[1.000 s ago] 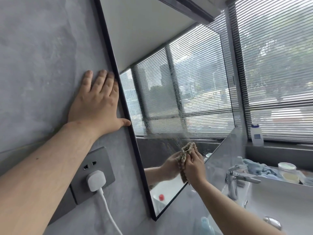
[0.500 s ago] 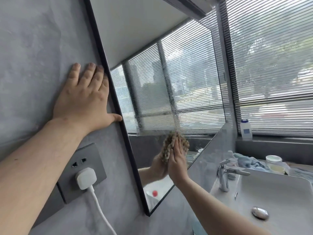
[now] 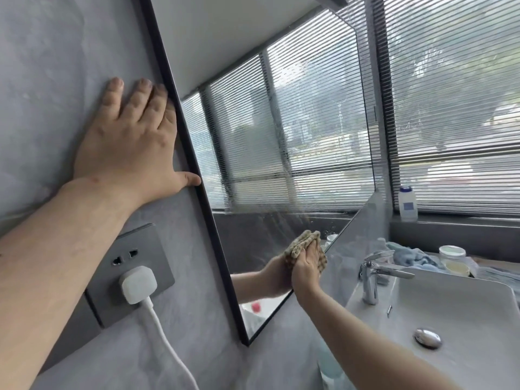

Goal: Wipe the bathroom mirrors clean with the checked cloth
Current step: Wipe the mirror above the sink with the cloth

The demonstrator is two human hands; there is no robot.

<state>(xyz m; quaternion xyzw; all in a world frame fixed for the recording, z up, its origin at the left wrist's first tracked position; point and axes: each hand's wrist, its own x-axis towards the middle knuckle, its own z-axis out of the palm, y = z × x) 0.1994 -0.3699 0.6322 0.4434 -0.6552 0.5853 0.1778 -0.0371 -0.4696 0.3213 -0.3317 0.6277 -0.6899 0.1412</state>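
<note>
R hand [image 3: 306, 263] presses cloth [image 3: 299, 244] flat-fingered to mirror [image 3: 281, 136] near its lower edge; L hand [image 3: 129, 144] spread flat on wall [image 3: 42, 80].

The right hand [image 3: 306, 266] pressing the crumpled beige checked cloth [image 3: 302, 244] has slid from mid-glass 0.5 s ago down toward the lower edge of the black-framed wall mirror [image 3: 295, 122], leaving a misty streak above it.

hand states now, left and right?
Left hand: open, flat on the wall beside the mirror.
Right hand: pressing the checked cloth to the mirror.
</note>
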